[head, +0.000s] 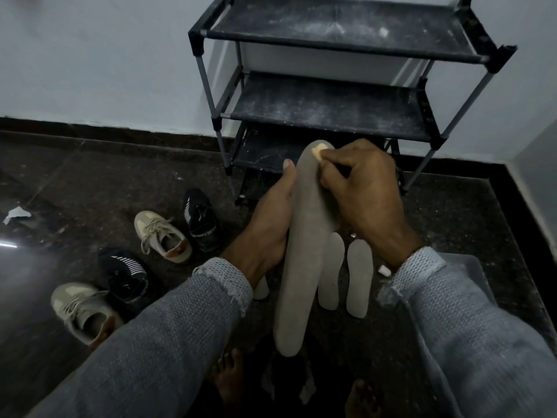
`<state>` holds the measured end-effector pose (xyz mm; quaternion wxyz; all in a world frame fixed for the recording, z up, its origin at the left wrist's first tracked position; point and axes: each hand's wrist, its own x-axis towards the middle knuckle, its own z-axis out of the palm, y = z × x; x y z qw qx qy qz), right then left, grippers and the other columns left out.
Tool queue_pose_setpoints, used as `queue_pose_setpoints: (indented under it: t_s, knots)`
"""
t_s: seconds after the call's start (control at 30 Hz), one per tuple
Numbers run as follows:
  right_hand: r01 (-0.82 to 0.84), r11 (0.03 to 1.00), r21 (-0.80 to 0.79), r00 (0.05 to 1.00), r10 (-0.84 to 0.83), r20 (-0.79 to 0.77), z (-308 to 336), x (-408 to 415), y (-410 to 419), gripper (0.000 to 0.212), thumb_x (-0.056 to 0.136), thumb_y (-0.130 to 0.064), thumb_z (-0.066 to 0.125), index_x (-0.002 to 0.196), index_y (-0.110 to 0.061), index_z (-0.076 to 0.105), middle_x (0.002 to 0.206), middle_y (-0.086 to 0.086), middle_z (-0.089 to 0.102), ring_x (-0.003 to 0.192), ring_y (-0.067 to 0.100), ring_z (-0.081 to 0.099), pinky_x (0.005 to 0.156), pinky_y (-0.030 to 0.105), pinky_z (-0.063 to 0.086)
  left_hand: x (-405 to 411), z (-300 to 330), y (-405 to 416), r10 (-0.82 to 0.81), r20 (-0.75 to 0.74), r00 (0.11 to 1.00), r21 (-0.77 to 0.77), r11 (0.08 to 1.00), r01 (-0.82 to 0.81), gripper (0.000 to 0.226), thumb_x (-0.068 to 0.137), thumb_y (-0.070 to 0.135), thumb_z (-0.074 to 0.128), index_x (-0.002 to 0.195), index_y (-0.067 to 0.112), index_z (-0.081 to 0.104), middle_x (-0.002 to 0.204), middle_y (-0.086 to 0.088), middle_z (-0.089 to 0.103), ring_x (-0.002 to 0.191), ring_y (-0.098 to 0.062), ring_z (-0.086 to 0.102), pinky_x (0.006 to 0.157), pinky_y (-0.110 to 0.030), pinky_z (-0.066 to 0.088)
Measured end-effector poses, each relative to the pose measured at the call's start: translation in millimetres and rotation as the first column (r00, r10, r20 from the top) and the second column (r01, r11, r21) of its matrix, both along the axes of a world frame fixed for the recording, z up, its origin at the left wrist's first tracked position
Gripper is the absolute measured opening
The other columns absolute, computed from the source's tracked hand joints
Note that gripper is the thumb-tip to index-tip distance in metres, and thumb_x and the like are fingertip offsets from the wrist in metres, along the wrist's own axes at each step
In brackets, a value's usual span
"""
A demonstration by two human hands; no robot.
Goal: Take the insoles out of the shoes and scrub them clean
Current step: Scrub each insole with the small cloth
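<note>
My left hand (pixel 268 218) holds a long grey insole (pixel 304 248) from underneath, thumb along its left edge, toe end pointing up and away from me. My right hand (pixel 367 191) pinches a small pale sponge piece (pixel 319 151) and presses it on the insole's far tip. Two more grey insoles (pixel 358 276) lie side by side on the dark floor beneath, and part of another (pixel 261 289) shows under my left wrist. Two beige sneakers (pixel 164 235) (pixel 81 310) and two black sneakers (pixel 200 220) (pixel 126 274) stand on the floor at the left.
A dusty black shoe rack (pixel 331 113) with several shelves stands against the white wall straight ahead. My bare feet (pixel 229 378) are at the bottom. Scraps of paper (pixel 16 214) lie on the floor at far left, and a small white bit (pixel 384 270) sits by my right wrist.
</note>
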<state>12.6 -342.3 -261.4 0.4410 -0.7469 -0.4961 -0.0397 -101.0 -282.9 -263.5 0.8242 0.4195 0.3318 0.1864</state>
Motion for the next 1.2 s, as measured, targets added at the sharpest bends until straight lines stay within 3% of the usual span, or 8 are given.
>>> queue_pose_setpoints:
  t_s: [0.07, 0.3, 0.47, 0.57, 0.67, 0.77, 1.0, 1.2]
  knots:
    - [0.041, 0.999, 0.003, 0.999, -0.041, -0.022, -0.3, 7.4, -2.3, 0.016, 0.093, -0.019, 0.061, 0.098, -0.012, 0.075, 0.082, 0.001, 0.067, 0.078, 0.01, 0.059, 0.074, 0.03, 0.051, 1.4, -1.4, -0.4, -0.002, -0.019, 1.0, 0.0, 1.0, 0.002, 0.062, 0.099, 0.053, 0.029, 0.127, 0.007, 0.058, 0.123, -0.019, 0.063, 0.11, -0.03, 0.063, 0.096, -0.045, 0.051]
    - [-0.281, 0.959, -0.031, 0.958, 0.278, -0.077, 1.2, -24.1, -0.3, 0.018, 0.091, -0.017, 0.063, 0.104, -0.013, 0.074, 0.084, 0.008, 0.066, 0.078, 0.017, 0.063, 0.072, 0.04, 0.054, -3.8, -4.8, 11.8, 0.047, 0.05, 0.998, -0.034, 0.998, -0.045, 0.061, 0.101, 0.05, 0.024, 0.117, 0.004, 0.06, 0.092, -0.012, 0.073, 0.082, -0.019, 0.072, 0.07, -0.028, 0.059]
    - [0.0, 0.999, -0.043, 1.0, 0.0, 0.004, -2.5, -0.2, 0.0, 0.017, 0.093, -0.019, 0.061, 0.094, -0.012, 0.076, 0.081, 0.002, 0.068, 0.076, 0.01, 0.058, 0.073, 0.023, 0.049, 0.8, -5.0, 8.9, 0.047, -0.037, 0.998, 0.0, 0.999, -0.047, 0.062, 0.098, 0.055, 0.028, 0.12, 0.008, 0.063, 0.106, -0.013, 0.071, 0.094, -0.022, 0.069, 0.075, -0.029, 0.057]
    - [0.042, 0.999, -0.029, 0.999, -0.043, -0.025, -1.4, 5.7, -2.9, 0.016, 0.093, -0.018, 0.061, 0.096, -0.013, 0.075, 0.08, 0.002, 0.069, 0.075, 0.009, 0.059, 0.072, 0.017, 0.047, 1.8, -5.9, 8.2, 0.042, -0.048, 0.998, 0.004, 0.999, -0.042, 0.064, 0.098, 0.056, 0.028, 0.124, 0.008, 0.061, 0.113, -0.014, 0.069, 0.1, -0.023, 0.068, 0.076, -0.03, 0.057]
    - [-0.139, 0.99, -0.025, 0.99, 0.138, -0.04, 0.4, -15.5, -4.4, 0.015, 0.093, -0.019, 0.062, 0.094, -0.013, 0.076, 0.079, 0.004, 0.067, 0.074, 0.013, 0.061, 0.07, 0.034, 0.052, -1.6, -6.9, 12.6, 0.044, -0.031, 0.999, 0.009, 0.999, -0.044, 0.063, 0.099, 0.056, 0.026, 0.119, 0.009, 0.063, 0.105, -0.014, 0.071, 0.093, -0.023, 0.07, 0.075, -0.031, 0.059]
    - [-0.31, 0.95, -0.039, 0.948, 0.305, -0.091, 0.7, -31.6, -2.7, 0.016, 0.091, -0.016, 0.064, 0.103, -0.014, 0.074, 0.085, 0.006, 0.066, 0.076, 0.015, 0.063, 0.071, 0.039, 0.054, -6.0, -4.4, 16.8, 0.045, 0.012, 0.999, -0.03, 0.999, -0.044, 0.066, 0.099, 0.056, 0.024, 0.11, 0.005, 0.063, 0.096, -0.014, 0.073, 0.088, -0.022, 0.071, 0.078, -0.031, 0.058]
    - [0.012, 0.998, -0.069, 1.0, -0.013, -0.022, 0.5, 1.4, -5.2, 0.014, 0.09, -0.017, 0.063, 0.088, -0.014, 0.077, 0.077, 0.004, 0.067, 0.071, 0.012, 0.06, 0.07, 0.036, 0.052, 1.0, -8.5, 17.8, 0.14, -0.086, 0.986, 0.063, 0.989, -0.135, 0.064, 0.096, 0.059, 0.031, 0.114, 0.008, 0.066, 0.111, -0.016, 0.069, 0.104, -0.029, 0.067, 0.092, -0.043, 0.052]
    - [-0.339, 0.938, -0.069, 0.937, 0.331, -0.108, 0.5, -39.9, -8.3, 0.013, 0.091, -0.017, 0.065, 0.098, -0.014, 0.076, 0.083, 0.003, 0.068, 0.078, 0.013, 0.063, 0.079, 0.037, 0.053, -5.5, -3.2, 25.6, 0.138, -0.002, 0.99, -0.097, 0.986, -0.138, 0.074, 0.097, 0.061, 0.024, 0.127, 0.001, 0.056, 0.12, -0.022, 0.064, 0.108, -0.03, 0.064, 0.087, -0.037, 0.054]
